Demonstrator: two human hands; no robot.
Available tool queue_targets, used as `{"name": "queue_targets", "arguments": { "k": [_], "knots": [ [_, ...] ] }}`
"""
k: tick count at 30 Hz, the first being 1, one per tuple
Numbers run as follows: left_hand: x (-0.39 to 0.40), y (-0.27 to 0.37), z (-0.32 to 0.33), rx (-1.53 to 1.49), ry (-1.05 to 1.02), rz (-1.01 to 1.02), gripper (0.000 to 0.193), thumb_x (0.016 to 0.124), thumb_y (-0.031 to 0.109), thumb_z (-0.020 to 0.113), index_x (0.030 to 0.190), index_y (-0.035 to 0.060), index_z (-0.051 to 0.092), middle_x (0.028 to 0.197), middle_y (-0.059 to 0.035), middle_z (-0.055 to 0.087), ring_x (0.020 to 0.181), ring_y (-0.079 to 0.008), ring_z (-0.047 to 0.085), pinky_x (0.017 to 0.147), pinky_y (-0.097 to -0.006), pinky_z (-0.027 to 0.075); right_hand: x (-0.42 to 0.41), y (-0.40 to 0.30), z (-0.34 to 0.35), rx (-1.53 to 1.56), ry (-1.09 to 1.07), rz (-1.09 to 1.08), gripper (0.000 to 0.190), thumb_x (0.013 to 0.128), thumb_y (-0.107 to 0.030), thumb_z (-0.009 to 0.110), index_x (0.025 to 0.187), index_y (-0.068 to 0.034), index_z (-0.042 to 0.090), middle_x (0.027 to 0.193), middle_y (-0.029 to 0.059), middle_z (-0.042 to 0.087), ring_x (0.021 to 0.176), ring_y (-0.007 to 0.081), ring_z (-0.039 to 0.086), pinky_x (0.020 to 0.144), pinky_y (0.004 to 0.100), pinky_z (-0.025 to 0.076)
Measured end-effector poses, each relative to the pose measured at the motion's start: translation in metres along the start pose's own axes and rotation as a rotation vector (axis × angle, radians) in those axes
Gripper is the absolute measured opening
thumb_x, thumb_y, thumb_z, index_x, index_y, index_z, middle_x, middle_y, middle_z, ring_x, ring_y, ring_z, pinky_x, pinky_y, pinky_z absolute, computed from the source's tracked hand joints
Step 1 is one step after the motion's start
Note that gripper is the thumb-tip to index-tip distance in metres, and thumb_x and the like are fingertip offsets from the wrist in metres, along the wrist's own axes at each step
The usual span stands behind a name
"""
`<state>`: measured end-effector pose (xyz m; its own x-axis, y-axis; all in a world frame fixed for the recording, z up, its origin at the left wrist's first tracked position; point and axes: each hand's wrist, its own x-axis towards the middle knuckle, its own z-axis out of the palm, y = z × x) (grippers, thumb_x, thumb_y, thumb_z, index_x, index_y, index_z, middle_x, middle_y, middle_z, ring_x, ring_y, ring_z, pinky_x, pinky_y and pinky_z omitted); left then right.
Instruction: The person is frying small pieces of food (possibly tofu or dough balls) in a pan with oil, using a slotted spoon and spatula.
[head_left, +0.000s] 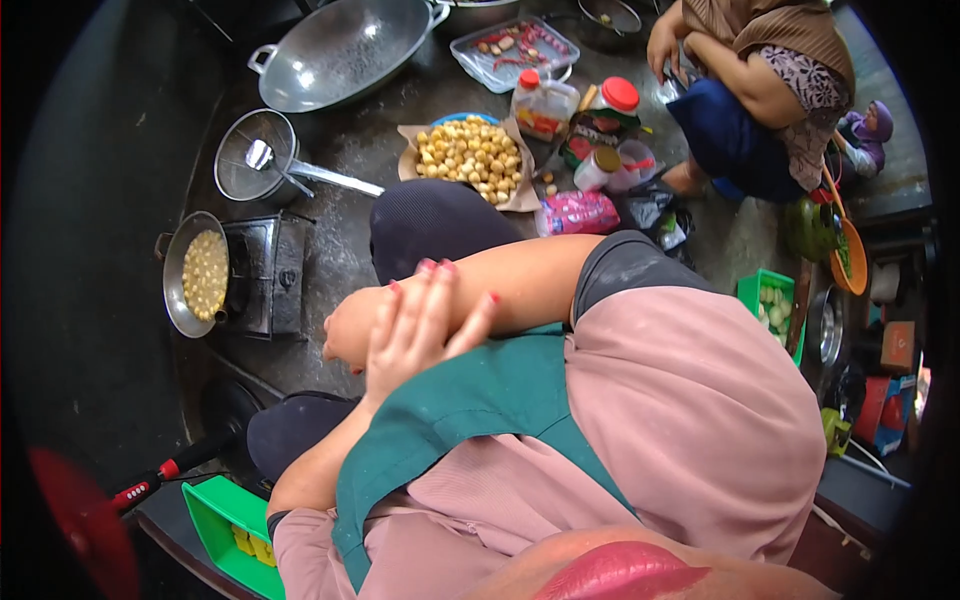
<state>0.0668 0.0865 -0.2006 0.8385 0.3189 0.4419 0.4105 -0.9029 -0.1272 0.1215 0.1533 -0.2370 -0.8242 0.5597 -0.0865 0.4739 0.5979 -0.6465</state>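
Observation:
My left hand lies with spread fingers across my right forearm, near the wrist. My right hand hangs to the left past it, its fingers bent down and mostly hidden. Left of both hands, a metal wok of round pale pieces in bubbling oil sits over a stove. Beyond my knee, small golden balls are heaped on brown paper. A wire strainer with a metal slotted ladle across it rests on a pot.
A large empty wok and a clear tray with red chillies lie farther off. Jars, an oil jug and a pink packet stand near a crouching person. Green baskets are at both sides.

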Motion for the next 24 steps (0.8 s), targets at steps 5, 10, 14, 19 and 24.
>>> {"name": "queue_targets", "arguments": {
  "k": [5, 10, 14, 19, 24],
  "knots": [
    [0.008, -0.011, 0.006, -0.247, -0.132, 0.019, 0.048, 0.078, 0.036, 0.046, 0.122, 0.0213, 0.057, 0.11, -0.0154, 0.058, 0.093, -0.0292, 0.059, 0.074, -0.0401, 0.05, -0.06, -0.012, 0.026, 0.092, 0.18, -0.053, 0.026, 0.08, -0.019, 0.06, 0.104, -0.009, 0.061, 0.101, 0.0144, 0.061, 0.092, 0.03, 0.06, 0.078, 0.0405, 0.05],
    [0.005, -0.014, 0.008, -0.291, -0.085, 0.072, 0.043, 0.079, 0.033, 0.046, 0.118, 0.0217, 0.06, 0.11, -0.0153, 0.059, 0.092, -0.0259, 0.061, 0.077, -0.0389, 0.049, -0.071, 0.004, 0.015, 0.132, 0.345, -0.126, 0.019, 0.08, -0.017, 0.059, 0.096, -0.008, 0.062, 0.098, 0.0135, 0.061, 0.091, 0.0288, 0.06, 0.076, 0.0398, 0.05],
    [-0.001, -0.008, 0.015, -0.112, 0.06, 0.031, 0.031, 0.09, 0.029, 0.042, 0.113, 0.0294, 0.061, 0.123, -0.0106, 0.054, 0.114, -0.0268, 0.053, 0.106, -0.0485, 0.027, -0.067, 0.039, -0.008, 0.143, 0.477, -0.173, 0.015, 0.079, -0.016, 0.058, 0.09, -0.007, 0.063, 0.097, 0.0128, 0.061, 0.09, 0.0278, 0.06, 0.075, 0.0393, 0.05],
    [-0.016, -0.005, 0.043, -0.337, -0.255, -0.144, 0.042, 0.079, 0.026, 0.058, 0.121, 0.0298, 0.057, 0.144, -0.0132, 0.034, 0.137, -0.0311, 0.022, 0.108, -0.0591, -0.005, -0.104, 0.092, -0.021, 0.224, 1.169, 0.106, 0.013, 0.072, 0.002, 0.059, 0.084, -0.002, 0.063, 0.086, 0.0108, 0.063, 0.085, 0.0254, 0.06, 0.077, 0.0337, 0.047],
    [-0.014, -0.009, 0.046, -0.367, -0.331, -0.165, 0.046, 0.076, 0.024, 0.059, 0.121, 0.0313, 0.058, 0.146, -0.0111, 0.031, 0.139, -0.0297, 0.019, 0.107, -0.0578, -0.009, -0.229, 0.297, 0.085, 0.081, 0.831, 1.39, 0.024, 0.069, -0.014, 0.064, 0.092, -0.008, 0.069, 0.099, 0.0152, 0.065, 0.088, 0.0303, 0.064, 0.08, 0.0381, 0.05]
  ]
}}
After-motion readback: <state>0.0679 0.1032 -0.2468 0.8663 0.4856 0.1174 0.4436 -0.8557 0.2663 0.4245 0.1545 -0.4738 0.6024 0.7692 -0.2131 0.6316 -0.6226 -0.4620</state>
